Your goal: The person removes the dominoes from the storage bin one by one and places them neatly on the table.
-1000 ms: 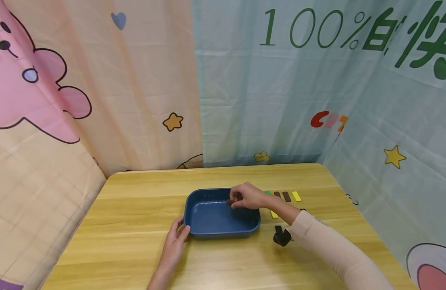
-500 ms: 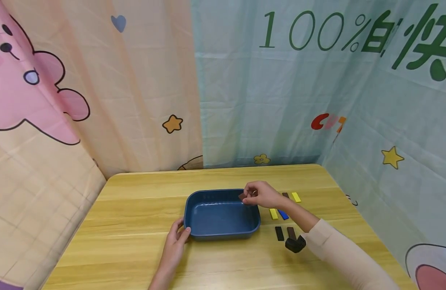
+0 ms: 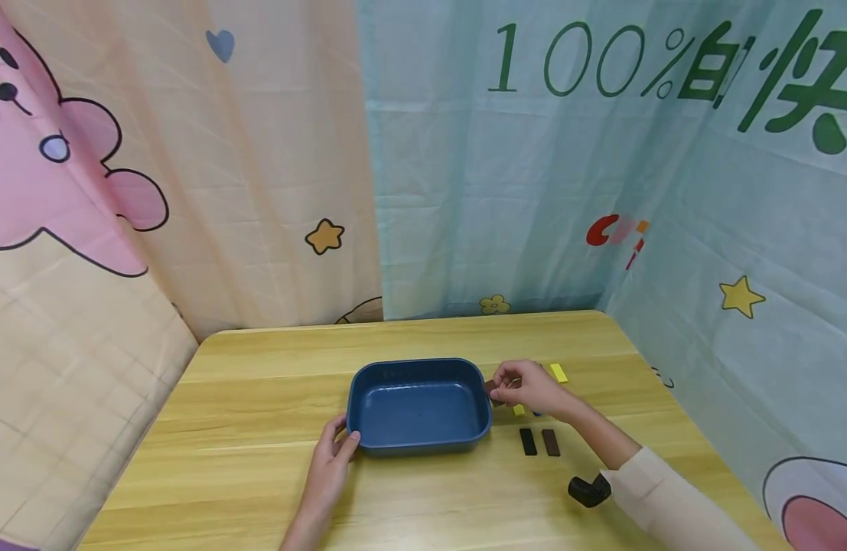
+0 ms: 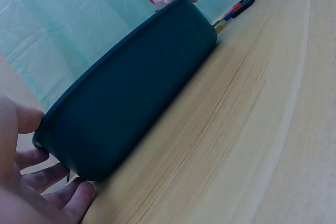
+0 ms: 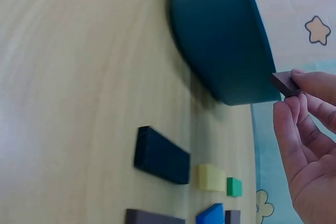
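Observation:
A dark blue rectangular basin [image 3: 419, 417] rests on the wooden table with nothing inside it. At its left end my left hand [image 3: 329, 457] grips the wall, thumb over the rim and fingers against the outside. My right hand [image 3: 533, 389] is just past the basin's right end, pinching a flat brown block [image 5: 285, 83] between thumb and fingertips. In the right wrist view that block is close to the rim, above the tabletop. Below the right hand lie a black block [image 3: 528, 441] and another brown block [image 3: 550, 442].
More blocks lie to the right of the basin: a yellow one [image 3: 558, 373] at the back, plus a pale yellow one [image 5: 211, 177], a green one [image 5: 234, 187] and a blue one [image 5: 211, 214]. A black wrist device [image 3: 588, 491] sits at the right sleeve.
My right hand has moved right, from above the basin's inside to beyond its right rim, with the brown block still pinched. My left hand and the basin have stayed in place.

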The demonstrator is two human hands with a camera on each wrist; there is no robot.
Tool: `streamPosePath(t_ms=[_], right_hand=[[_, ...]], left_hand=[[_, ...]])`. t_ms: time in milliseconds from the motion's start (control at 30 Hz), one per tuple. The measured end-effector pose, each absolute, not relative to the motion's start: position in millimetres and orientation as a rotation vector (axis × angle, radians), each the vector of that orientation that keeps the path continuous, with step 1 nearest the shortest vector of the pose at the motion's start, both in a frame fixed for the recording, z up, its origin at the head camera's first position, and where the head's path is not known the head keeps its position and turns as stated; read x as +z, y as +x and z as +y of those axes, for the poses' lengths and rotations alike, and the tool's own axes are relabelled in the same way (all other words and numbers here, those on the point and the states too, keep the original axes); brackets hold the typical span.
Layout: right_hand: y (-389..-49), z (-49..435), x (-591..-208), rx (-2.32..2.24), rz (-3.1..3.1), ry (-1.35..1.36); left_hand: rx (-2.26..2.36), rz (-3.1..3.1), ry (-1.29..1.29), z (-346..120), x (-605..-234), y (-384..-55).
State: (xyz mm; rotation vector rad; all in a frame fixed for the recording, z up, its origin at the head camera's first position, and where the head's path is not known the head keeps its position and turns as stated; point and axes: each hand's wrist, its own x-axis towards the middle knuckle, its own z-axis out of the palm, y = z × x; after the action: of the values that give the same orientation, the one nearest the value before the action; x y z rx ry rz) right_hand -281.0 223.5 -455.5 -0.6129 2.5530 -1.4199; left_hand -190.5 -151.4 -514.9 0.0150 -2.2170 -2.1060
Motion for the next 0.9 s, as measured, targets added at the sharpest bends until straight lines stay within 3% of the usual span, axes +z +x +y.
streamPosePath(t_ms=[900], right_hand=[[-250, 271, -474, -1.432, 2.644, -0.474]], left_hand=[[-2.086, -2.246, 0.025, -152, -514, -188]])
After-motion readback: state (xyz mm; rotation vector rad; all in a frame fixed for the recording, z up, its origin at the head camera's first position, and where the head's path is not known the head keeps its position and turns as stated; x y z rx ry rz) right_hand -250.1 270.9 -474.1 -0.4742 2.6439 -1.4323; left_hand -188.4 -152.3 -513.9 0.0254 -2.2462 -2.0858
